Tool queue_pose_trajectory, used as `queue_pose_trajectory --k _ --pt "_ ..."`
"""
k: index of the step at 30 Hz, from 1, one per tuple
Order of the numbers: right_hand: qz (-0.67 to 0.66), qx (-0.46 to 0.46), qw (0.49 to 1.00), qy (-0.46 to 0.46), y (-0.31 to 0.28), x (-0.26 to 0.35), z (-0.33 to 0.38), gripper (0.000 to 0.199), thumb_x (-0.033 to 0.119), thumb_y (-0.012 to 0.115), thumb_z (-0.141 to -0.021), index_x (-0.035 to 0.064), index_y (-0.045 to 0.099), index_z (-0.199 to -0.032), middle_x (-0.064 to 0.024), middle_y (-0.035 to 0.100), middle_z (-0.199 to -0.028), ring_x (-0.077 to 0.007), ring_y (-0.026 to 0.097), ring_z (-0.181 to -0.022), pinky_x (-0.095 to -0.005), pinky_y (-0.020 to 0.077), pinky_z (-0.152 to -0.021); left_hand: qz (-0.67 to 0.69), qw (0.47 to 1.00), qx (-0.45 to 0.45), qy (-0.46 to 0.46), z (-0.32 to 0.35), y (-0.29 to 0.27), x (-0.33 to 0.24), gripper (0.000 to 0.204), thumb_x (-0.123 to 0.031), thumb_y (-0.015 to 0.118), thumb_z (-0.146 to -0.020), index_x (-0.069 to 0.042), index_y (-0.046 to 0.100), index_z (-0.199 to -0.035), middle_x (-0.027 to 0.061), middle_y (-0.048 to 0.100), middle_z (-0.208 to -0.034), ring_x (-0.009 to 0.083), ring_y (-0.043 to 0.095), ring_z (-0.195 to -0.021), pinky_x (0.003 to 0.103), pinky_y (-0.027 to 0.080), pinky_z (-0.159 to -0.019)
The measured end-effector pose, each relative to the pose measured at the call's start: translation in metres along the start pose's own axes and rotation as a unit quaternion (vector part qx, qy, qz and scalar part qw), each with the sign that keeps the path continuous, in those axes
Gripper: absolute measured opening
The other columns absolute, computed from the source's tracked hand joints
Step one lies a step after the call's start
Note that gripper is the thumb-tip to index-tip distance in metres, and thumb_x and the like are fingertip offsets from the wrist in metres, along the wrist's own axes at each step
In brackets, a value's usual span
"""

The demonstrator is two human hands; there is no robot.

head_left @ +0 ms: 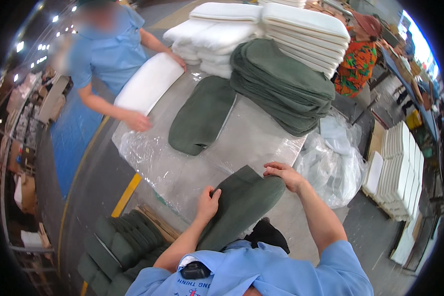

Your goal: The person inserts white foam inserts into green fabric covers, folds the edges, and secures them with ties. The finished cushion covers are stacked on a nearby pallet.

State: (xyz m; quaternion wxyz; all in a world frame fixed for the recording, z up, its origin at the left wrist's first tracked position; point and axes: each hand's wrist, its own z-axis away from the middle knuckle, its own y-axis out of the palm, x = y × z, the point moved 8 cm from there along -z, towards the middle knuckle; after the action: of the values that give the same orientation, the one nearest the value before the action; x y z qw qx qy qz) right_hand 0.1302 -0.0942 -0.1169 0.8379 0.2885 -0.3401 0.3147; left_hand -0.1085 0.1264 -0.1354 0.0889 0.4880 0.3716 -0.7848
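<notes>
Dark green cushion (241,204), long and stuffed, lies at the near table edge against the person's body. Left hand (207,203) grips its left side; right hand (284,175) presses flat on its rounded far end. Clear plastic sheet (182,167) covers the table; open space beyond, before another green cushion (202,116) and stacked covers (281,84).
</notes>
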Motion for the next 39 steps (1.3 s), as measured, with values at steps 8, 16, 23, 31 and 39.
queue_pose_trajectory --k 8,16,23,31,39 --pt "0.651 0.2 0.727 0.086 0.051 0.026 -0.04 0.048 0.038 0.081 -0.088 0.0026 0.074 -0.12 -0.0149 0.076 -0.104 -0.0267 0.072 -0.1 -0.0414 0.0541 -0.088 -0.015 0.997 -0.058 0.046 0.017 -0.006 -0.028 0.032 -0.032 0.069 -0.101 -0.003 0.056 -0.1 0.0182 0.061 -0.081 0.0342 0.06 -0.076 0.043 0.048 -0.071" --pt "0.45 0.082 0.889 -0.007 0.069 0.011 -0.069 0.036 0.03 0.074 -0.095 -0.0005 0.073 -0.113 -0.0137 0.074 -0.095 -0.0235 0.068 -0.088 -0.0402 0.0537 -0.082 -0.143 0.957 0.234 -0.09 0.045 -0.032 0.048 0.046 -0.041 0.078 -0.092 0.0 0.073 -0.113 0.0087 0.071 -0.092 0.0201 0.062 -0.085 0.037 0.05 -0.077" --pt "0.337 -0.059 0.932 0.115 0.088 -0.018 -0.083 0.035 0.03 0.062 -0.102 0.0007 0.071 -0.119 -0.0173 0.074 -0.108 -0.0283 0.07 -0.103 -0.0432 0.0534 -0.091 -0.007 0.954 0.154 -0.258 0.074 -0.05 0.075 0.046 -0.04 0.065 -0.099 0.002 0.074 -0.115 0.0202 0.076 -0.111 0.0342 0.071 -0.106 0.044 0.053 -0.093" --pt "0.568 -0.13 0.813 0.006 0.097 -0.017 -0.089 0.034 0.035 0.056 -0.104 0.0074 0.071 -0.116 -0.0221 0.072 -0.119 -0.0445 0.066 -0.116 -0.0522 0.0516 -0.097 -0.172 0.949 -0.075 -0.253 0.076 -0.028 0.059 0.04 -0.037 0.049 -0.108 -0.001 0.067 -0.106 0.0284 0.072 -0.101 0.0495 0.067 -0.1 0.06 0.05 -0.087" --pt "0.571 -0.138 0.806 -0.073 0.101 -0.021 -0.104 0.031 0.035 0.057 -0.104 0.0067 0.071 -0.106 -0.0231 0.073 -0.101 -0.0465 0.069 -0.101 -0.0555 0.052 -0.086 -0.168 0.951 -0.118 -0.233 0.064 -0.032 0.064 0.04 -0.038 0.045 -0.11 -0.004 0.06 -0.097 0.0274 0.069 -0.085 0.0513 0.066 -0.087 0.061 0.049 -0.077"
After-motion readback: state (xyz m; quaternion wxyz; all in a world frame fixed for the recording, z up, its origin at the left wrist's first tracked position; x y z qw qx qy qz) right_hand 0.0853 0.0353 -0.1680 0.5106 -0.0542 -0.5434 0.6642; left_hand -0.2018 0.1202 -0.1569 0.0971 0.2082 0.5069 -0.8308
